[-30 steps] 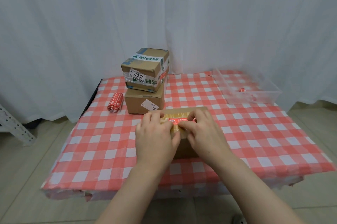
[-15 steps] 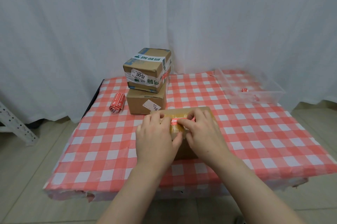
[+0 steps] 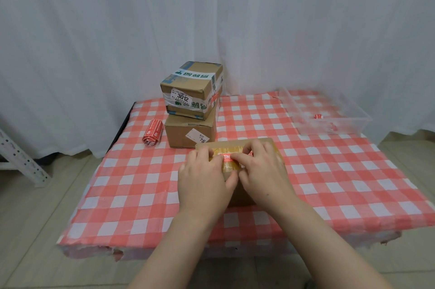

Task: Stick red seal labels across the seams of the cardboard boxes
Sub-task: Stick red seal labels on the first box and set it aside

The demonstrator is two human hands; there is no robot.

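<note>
White curtain hung behind a bench covered in red-and-white checked cloth. Near the bench's front edge sat a cardboard box, and both forearms reached in from below to meet over its top.

The left hand lay knuckles-up on the box, its fingers curled over the top and its thumb set against the near face, grasping the box. The right hand arched beside it, its bent fingertips down on a red seal label that ran sideways across the shiny taped seam. Whether that hand pinched the label or only pressed it I could not tell. Only the label's middle showed between the two hands. Both ends, and most of the box top, were hidden.

Just behind the box stood two stacked boxes. A roll of red labels lay behind the box to the left. Behind it to the right sat a clear plastic tray, blurred, holding a small red scrap.
</note>
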